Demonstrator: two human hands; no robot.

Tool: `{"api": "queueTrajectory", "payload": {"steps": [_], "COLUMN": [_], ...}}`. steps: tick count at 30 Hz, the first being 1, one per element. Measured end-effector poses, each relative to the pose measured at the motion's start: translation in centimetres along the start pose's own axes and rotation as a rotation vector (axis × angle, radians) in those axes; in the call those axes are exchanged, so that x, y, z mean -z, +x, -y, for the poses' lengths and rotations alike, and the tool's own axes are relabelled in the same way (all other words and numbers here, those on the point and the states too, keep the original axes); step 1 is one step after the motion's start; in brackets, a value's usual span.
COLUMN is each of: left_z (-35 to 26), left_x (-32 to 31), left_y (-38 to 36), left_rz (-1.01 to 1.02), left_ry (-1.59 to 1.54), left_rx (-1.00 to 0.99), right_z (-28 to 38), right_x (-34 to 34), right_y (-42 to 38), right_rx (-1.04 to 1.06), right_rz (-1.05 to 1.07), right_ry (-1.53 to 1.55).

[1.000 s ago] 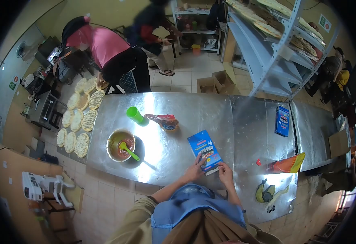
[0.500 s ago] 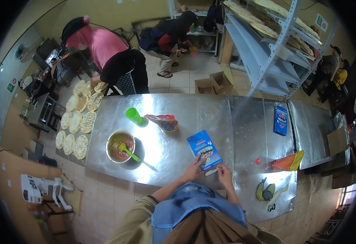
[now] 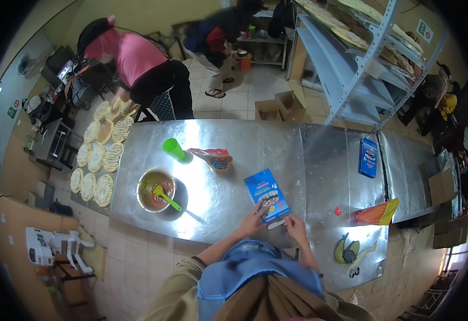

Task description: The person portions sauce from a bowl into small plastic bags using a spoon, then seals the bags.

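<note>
Box (image 3: 266, 191), flat blue card, points long-ways ahead-left; my left hand (image 3: 251, 221) lies open on it; right hand (image 3: 296, 230), can't tell.

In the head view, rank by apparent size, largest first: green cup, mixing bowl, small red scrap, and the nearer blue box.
1. Nearer blue box and mixing bowl: too alike to rank, as the box is partly covered.
2. Green cup.
3. Small red scrap.

Moderate indoor light, glare whitened steel tabletop (image 3: 260, 147), shadow fell right of bowl (image 3: 145, 191), fisheye bent walls (image 3: 20, 206), corners were black, background was soft.
</note>
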State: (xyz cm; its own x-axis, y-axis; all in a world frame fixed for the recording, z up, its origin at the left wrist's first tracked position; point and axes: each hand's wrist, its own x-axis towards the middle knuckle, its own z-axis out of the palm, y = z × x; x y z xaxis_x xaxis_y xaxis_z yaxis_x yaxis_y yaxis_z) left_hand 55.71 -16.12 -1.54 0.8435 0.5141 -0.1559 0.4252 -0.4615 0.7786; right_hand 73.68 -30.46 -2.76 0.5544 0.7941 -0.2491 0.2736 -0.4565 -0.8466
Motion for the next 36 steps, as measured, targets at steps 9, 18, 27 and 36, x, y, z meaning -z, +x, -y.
{"api": "queueTrajectory", "payload": {"steps": [9,18,27,36], "left_z": [-0.7,-0.5,-1.1,-1.9], "left_x": [-0.1,-0.4,1.9,5.2], "left_y": [0.7,4.7,-2.0,-11.2], "left_rz": [-0.026,-0.070,0.006,-0.183], "left_ry": [-0.008,0.074,-0.303,-0.611], "left_rx": [0.043,0.002,0.097,0.500], "right_z": [7.5,19.6,27.3,26.7], "right_x": [8.4,9.7,8.7,7.2], "right_y": [10.1,19.5,30.0,37.1], "right_rx": [0.250,0.242,0.229,0.293], "right_rz": [-0.174,-0.011,-0.021,-0.025], "right_ry": [0.174,0.328,0.212,0.230]}}
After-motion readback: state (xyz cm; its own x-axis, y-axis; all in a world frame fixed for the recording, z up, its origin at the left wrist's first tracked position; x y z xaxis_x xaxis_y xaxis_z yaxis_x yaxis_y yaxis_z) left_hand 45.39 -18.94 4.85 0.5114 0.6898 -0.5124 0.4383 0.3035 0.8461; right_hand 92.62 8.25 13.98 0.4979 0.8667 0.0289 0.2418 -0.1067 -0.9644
